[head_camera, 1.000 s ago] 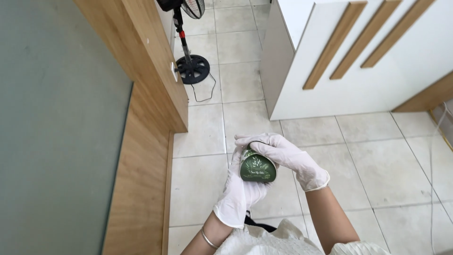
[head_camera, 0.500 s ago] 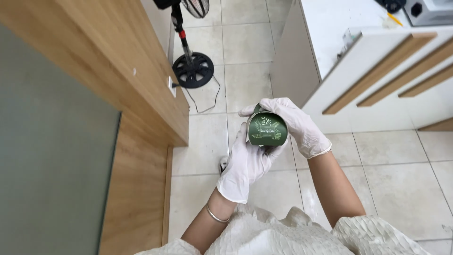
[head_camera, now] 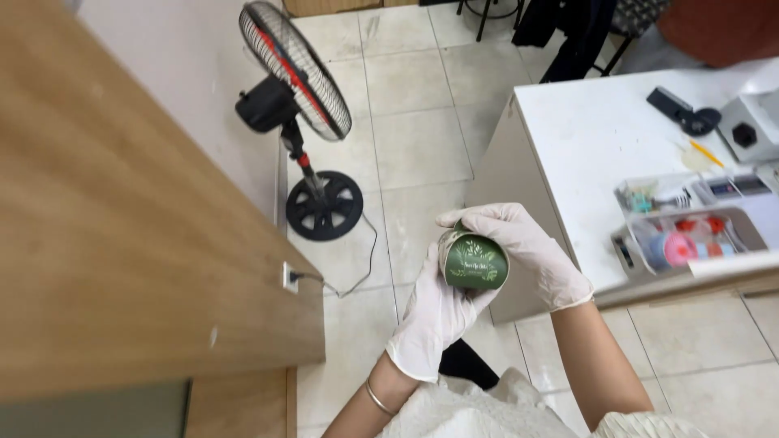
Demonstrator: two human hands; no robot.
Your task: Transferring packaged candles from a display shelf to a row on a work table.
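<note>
Here, both white-gloved hands hold a small round green tin (head_camera: 474,261) in mid-air above the tiled floor (head_camera: 414,146), the left hand (head_camera: 434,316) cupping it underneath for support while the right hand (head_camera: 523,247) curls over its top, just off the near left corner of the white worktop (head_camera: 584,146).

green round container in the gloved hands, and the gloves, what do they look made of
Green round container: likely tin or card, matte green lid with a pale leaf print; cannot tell which. White gloves on left hand and right hand: thin latex or nitrile, wrinkled and snug.
</note>
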